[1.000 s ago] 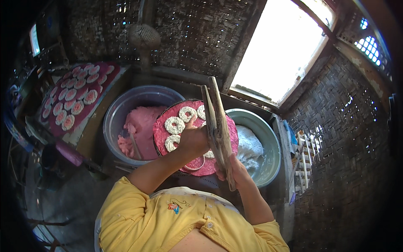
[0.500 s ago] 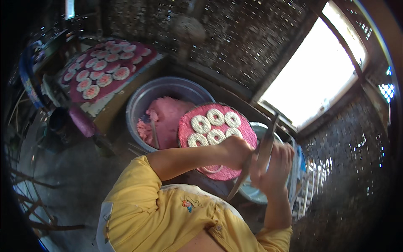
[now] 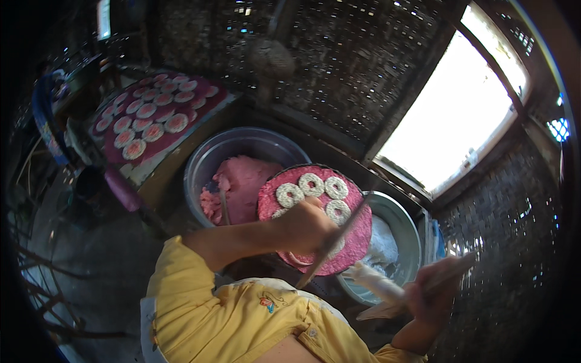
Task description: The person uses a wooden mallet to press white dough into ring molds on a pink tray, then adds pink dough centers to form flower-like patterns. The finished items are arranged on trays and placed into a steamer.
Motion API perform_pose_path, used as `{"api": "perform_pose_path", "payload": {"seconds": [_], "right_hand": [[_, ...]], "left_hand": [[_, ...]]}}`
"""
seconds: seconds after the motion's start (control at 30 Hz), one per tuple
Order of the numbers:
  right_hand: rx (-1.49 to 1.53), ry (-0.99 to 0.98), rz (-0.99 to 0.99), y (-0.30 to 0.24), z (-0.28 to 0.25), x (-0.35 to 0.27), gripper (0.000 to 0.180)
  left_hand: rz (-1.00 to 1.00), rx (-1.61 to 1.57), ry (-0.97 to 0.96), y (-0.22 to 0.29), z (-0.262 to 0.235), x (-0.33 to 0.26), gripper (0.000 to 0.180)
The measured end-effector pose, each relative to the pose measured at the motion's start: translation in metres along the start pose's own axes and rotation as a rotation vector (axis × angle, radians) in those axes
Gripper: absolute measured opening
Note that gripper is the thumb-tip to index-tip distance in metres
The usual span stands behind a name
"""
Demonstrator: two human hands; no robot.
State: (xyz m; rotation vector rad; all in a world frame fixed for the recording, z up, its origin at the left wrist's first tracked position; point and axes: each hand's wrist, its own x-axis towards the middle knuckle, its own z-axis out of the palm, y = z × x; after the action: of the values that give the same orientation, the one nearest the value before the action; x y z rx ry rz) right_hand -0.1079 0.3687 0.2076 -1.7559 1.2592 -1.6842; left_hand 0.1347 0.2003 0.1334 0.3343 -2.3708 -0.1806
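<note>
My left hand (image 3: 305, 227) rests over the near edge of a round pink tray (image 3: 358, 242) that carries several white dough rings (image 3: 311, 184). Its fingers are closed around a thin wooden stick (image 3: 342, 233) that slants across the tray. My right hand (image 3: 433, 293) is lower right, apart from the tray. It grips flat wooden slats (image 3: 451, 269) and a white-coated piece (image 3: 375, 284) that points left. The tray lies across a grey bowl of pink dough (image 3: 239, 181) and a metal basin of white flour (image 3: 396, 239).
A large board (image 3: 157, 115) covered in pink cloth holds several more rings at the back left. Woven bamboo walls close in behind and on the right, with a bright window opening (image 3: 454, 115) at upper right. Dark floor lies to my left.
My hands have come apart. The right hand dropped down and to the right with the slats, while the left stayed at the tray's edge. The view has also swung left.
</note>
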Motion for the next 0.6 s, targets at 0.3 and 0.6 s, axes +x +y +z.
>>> {"api": "perform_pose_path", "payload": {"seconds": [0.3, 0.6], "right_hand": [[0.214, 0.794, -0.689, 0.021, -0.010, 0.030, 0.044], [0.030, -0.078, -0.076, 0.136, -0.015, 0.038, 0.049]], "left_hand": [[-0.006, -1.202, -0.020, -0.042, 0.022, 0.032, 0.043], [0.046, -1.684, 0.727, -0.041, -0.007, 0.027, 0.022]]}}
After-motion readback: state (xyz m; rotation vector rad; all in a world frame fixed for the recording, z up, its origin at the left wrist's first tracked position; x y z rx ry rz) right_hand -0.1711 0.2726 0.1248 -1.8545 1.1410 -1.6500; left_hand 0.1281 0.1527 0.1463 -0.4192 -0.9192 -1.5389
